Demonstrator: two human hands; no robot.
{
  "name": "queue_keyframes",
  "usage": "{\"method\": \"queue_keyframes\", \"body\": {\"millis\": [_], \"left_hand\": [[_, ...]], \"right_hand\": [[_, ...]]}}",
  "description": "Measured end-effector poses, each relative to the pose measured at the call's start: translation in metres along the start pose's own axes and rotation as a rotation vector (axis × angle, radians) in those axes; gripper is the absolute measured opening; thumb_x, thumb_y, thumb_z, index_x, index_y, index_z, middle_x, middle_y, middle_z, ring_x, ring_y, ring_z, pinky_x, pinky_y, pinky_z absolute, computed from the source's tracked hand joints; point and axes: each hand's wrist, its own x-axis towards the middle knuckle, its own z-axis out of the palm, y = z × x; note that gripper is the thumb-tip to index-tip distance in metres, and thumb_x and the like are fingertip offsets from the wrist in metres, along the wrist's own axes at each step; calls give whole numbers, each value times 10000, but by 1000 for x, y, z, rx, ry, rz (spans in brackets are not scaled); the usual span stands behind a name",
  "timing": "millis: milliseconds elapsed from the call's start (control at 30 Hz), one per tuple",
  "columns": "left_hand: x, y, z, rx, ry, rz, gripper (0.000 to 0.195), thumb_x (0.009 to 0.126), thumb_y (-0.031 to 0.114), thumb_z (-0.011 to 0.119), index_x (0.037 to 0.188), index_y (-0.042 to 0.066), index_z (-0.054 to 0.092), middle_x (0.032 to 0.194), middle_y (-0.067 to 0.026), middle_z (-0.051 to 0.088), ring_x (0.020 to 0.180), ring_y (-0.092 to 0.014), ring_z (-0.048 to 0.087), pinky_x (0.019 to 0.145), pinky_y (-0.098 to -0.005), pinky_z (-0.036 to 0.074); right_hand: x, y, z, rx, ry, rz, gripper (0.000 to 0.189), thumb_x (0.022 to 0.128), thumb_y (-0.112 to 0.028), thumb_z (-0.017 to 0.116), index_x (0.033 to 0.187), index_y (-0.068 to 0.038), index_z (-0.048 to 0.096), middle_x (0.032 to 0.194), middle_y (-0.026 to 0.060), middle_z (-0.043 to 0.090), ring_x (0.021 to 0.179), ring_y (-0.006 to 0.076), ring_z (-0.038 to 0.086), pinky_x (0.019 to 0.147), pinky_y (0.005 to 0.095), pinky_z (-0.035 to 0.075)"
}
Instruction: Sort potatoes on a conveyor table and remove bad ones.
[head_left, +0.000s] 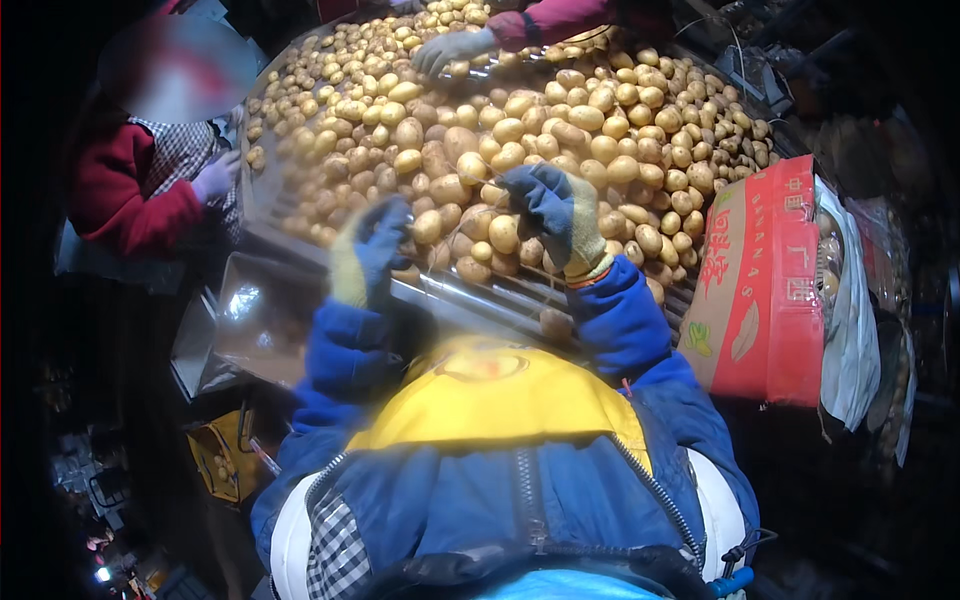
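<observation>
A broad heap of potatoes covers the sorting table in front of me. My left hand, in a yellow glove with a blue-grey coated palm, hovers blurred at the heap's near edge. Its fingers curve beside a potato, and I cannot tell whether they hold anything. My right hand, gloved alike, is over the potatoes with its fingers curled in. A thin strand, like string or a stem, runs from its fingertips over the heap. Below both hands, metal roller bars show at the table's near side.
A red and brown cardboard banana box with a plastic liner stands at right. At left is a person in red sleeves with a gloved hand. Another person's gloved hand reaches over the far potatoes. A yellow crate sits low at left.
</observation>
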Motion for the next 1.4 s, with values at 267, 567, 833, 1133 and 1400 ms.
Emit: {"method": "queue_keyframes", "body": {"millis": [267, 567, 833, 1133, 1400], "left_hand": [[-39, 45, 44, 266, -376, 336, 535, 899, 58, 674, 1387, 15, 461, 1184, -108, 618, 896, -102, 551, 709, -230, 468], [-26, 22, 37, 188, -678, -94, 558, 895, 90, 674, 1393, -7, 442, 1118, -86, 629, 876, -126, 619, 704, -269, 530], [-27, 5, 40, 148, -630, 93, 454, 884, 150, 703, 1284, 4, 545, 1050, -56, 649, 923, -109, 600, 781, -243, 503], [-28, -7, 48, 1, -406, -38, 303, 900, 196, 695, 1102, -22, 639, 860, -68, 688, 654, -110, 641, 550, -224, 513], [-25, -15, 46, 68, -289, -13, 247, 897, 152, 694, 1071, -19, 659, 828, -84, 682, 606, -149, 656, 520, -246, 527]], "right_hand": [[-8, 4, 19, -366, -212, -179, 140, 878, -116, 659, 957, -7, 695, 793, 72, 672, 733, 108, 609, 652, 294, 491], [-27, -14, 15, 117, -207, 133, 126, 914, -81, 642, 954, 31, 686, 855, 29, 663, 750, 80, 590, 657, 217, 485], [-27, -14, 14, 205, -253, 238, 169, 912, -116, 638, 993, 28, 676, 852, 24, 657, 732, 86, 589, 628, 208, 472], [-23, 6, 17, 207, -166, 91, 225, 902, -147, 539, 1009, -3, 674, 790, 7, 632, 647, 61, 565, 560, 185, 445], [-16, 1, 20, 42, -88, 212, 261, 949, -232, 616, 1077, -9, 664, 829, 19, 642, 669, 44, 576, 555, 164, 438]]}}
